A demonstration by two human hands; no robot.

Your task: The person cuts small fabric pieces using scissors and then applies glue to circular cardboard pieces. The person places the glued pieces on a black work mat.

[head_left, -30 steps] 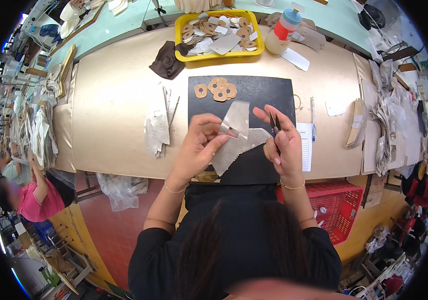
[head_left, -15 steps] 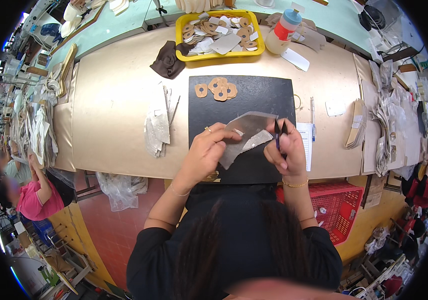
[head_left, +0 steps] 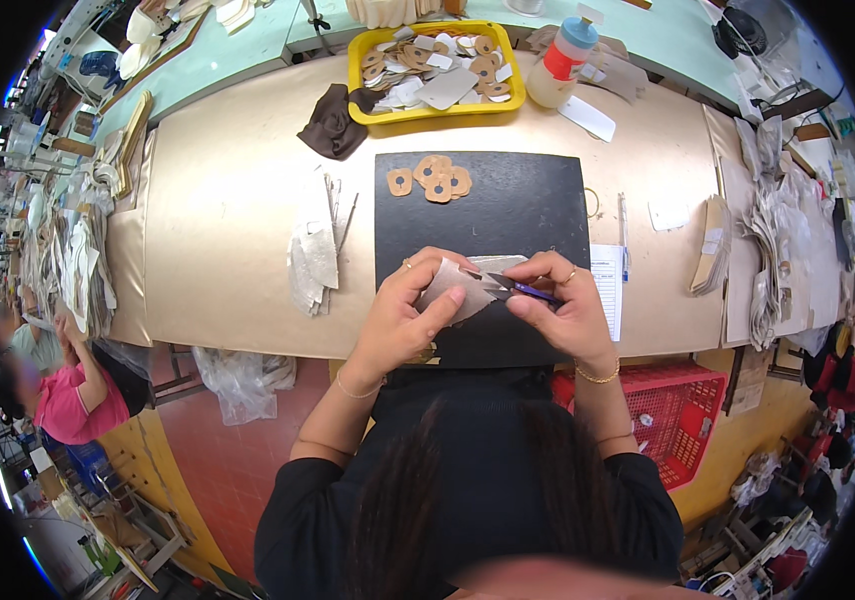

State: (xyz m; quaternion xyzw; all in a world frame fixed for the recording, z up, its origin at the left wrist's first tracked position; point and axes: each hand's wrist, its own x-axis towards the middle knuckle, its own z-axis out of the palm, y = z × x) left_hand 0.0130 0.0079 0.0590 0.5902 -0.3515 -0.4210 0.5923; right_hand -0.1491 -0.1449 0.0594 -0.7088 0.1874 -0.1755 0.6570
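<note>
The left hand [head_left: 403, 320] pinches a pale grey, flat, irregular piece of leather-like material [head_left: 453, 285], its fingers closed on the piece's left part, thumb on top. The right hand [head_left: 560, 312] grips small thread snips with a purple handle [head_left: 516, 289], fingers wrapped round them, the metal tips touching the grey piece's right edge. Both hands hover over the near edge of a black rectangular cutting mat [head_left: 508, 205] lying on the tan surface [head_left: 228, 200]. At the mat's far edge sits a cluster of small tan cut-out pieces with holes [head_left: 433, 180]. Beyond it stand a yellow plastic tray of scraps [head_left: 358, 75] and a plastic bottle with a blue cap [head_left: 560, 60].
</note>
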